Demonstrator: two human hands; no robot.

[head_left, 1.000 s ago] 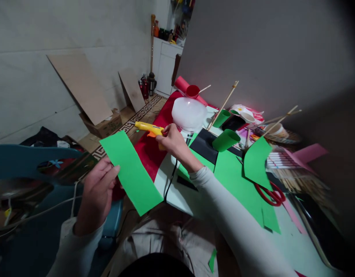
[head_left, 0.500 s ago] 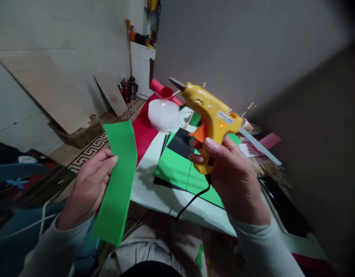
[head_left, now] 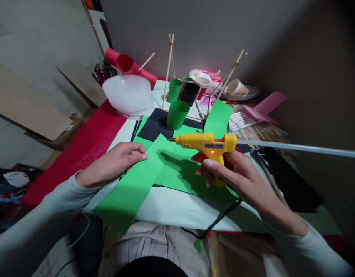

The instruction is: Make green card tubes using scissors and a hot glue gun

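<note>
The table (head_left: pixel 166 204) is crowded. A green cup (head_left: pixel 178 117) stands just past the nose of the yellow glue gun (head_left: pixel 195 141), beside a black sheet (head_left: pixel 153 125). Behind it are more cups and thin sticks (head_left: pixel 168 77) tied near their tops. A cloudy white bowl (head_left: pixel 128 94) sits at the back left, with red tubes (head_left: pixel 125 63) behind it. A bent pink sheet (head_left: pixel 267 107) is on the right.

The left hand (head_left: pixel 119 159) pinches the side of a long green strip (head_left: pixel 137 181), which slants over the front edge of the table. The right hand (head_left: pixel 241 173) wraps around the gun's handle, with the nose pointing left at the strip's top end. I can't tell if they touch.

The gun has a small label, too tiny to read, and a glowing orange light.
</note>
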